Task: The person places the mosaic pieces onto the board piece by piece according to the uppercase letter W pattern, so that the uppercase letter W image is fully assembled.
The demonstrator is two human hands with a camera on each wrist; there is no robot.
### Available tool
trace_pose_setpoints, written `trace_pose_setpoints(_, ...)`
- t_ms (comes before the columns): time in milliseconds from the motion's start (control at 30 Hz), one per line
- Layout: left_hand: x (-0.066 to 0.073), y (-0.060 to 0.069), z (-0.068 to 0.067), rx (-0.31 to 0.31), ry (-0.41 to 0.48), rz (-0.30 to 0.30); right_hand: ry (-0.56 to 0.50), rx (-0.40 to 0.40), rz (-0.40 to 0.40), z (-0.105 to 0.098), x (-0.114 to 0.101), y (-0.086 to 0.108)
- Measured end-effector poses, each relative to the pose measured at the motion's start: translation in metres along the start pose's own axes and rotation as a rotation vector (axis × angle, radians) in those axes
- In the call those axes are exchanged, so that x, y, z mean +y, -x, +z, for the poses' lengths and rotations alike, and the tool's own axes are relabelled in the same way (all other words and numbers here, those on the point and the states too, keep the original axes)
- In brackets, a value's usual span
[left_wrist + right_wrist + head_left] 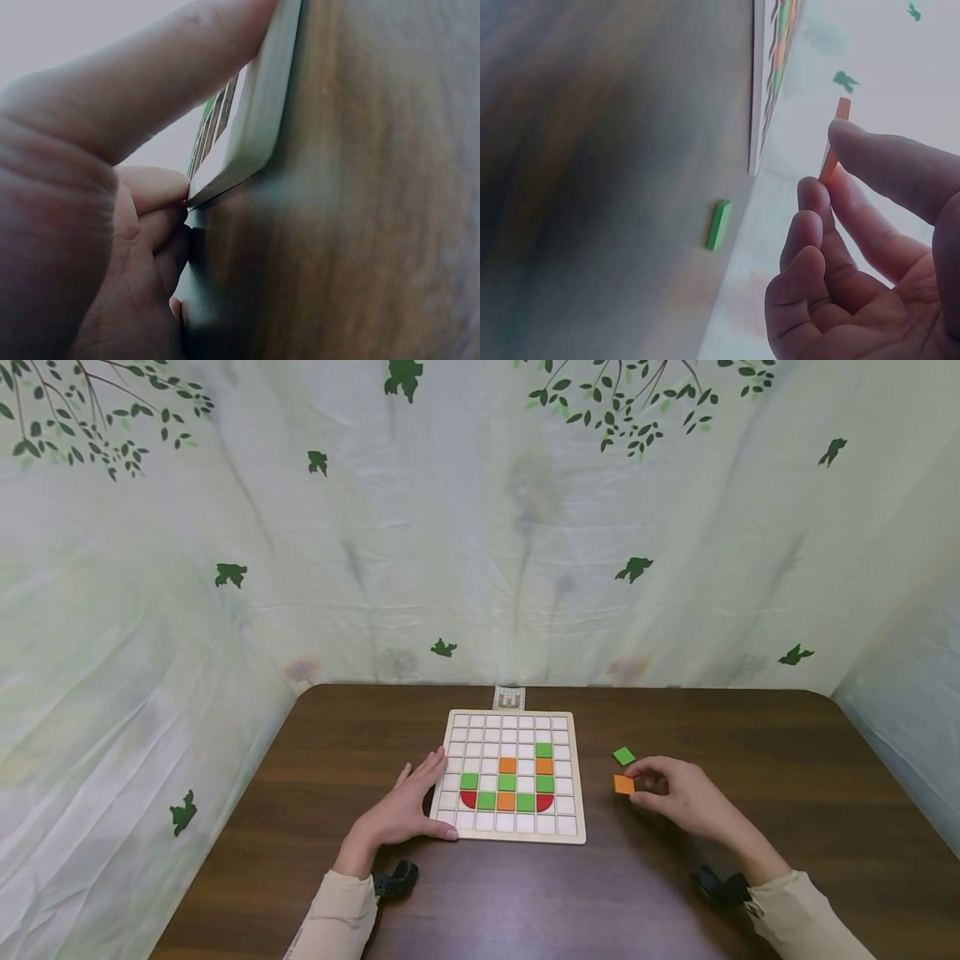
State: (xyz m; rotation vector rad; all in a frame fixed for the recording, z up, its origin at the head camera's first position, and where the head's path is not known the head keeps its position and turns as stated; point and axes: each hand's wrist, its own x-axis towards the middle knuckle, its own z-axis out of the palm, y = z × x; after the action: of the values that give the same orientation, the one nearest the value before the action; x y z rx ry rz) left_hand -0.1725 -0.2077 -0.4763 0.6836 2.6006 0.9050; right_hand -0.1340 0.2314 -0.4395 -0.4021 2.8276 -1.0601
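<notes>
A pale wooden grid board lies on the table, several of its white cells filled with green, orange and red pieces. My left hand rests spread at its left side, thumb by the near left corner and fingertips along the left edge. To the right of the board, my right hand pinches an orange square tile between thumb and fingers. The right wrist view shows this orange tile edge-on, held above the table. A loose green square tile lies just beyond it.
The dark wooden table ends at a hanging leaf-print cloth at the back and sides. A small printed card sits behind the board's far edge. A black wrist strap is around the left wrist.
</notes>
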Motion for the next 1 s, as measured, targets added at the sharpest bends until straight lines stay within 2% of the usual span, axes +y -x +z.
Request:
trace_pose_setpoints(300,0.000,0.000,0.001,0.005,-0.010,-0.007,-0.049,0.025,-0.037,0.011,-0.011,-0.014)
trace_pose_setpoints(567,-0.001,0.000,0.001,0.010,-0.016,-0.009,-0.087,0.007,-0.026,0.020,-0.025,-0.027)
trace_pose_setpoints(1000,0.001,0.000,0.001,0.013,-0.011,-0.010,-0.084,0.013,-0.065,0.036,-0.043,-0.047)
